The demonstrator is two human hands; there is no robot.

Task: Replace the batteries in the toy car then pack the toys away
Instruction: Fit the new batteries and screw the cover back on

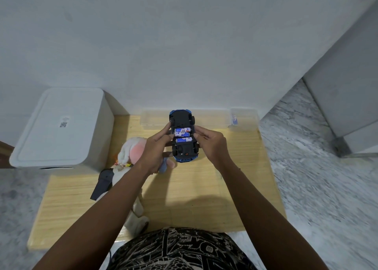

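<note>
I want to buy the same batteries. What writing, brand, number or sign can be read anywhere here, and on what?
Batteries in the toy car: white lettering on blue, too blurred to read.
White bin: lid sticker with code and small print, unreadable.
Clear container: blue label, unreadable.

The pale wooden worktop [184,188] shows a fine matt grain, and the grey-white floor [306,167] beside it looks like polished, veined marble. The blue toy car [183,135] has a matt black plastic underside, with three blue-and-white batteries [182,134] in glossy printed wrappers, while the long clear storage box [210,118] behind it is smooth, translucent plastic. The white lidded bin [61,126] is smooth matt plastic, and the white-and-pink plush toy [131,149] is soft, fuzzy cloth.
</note>
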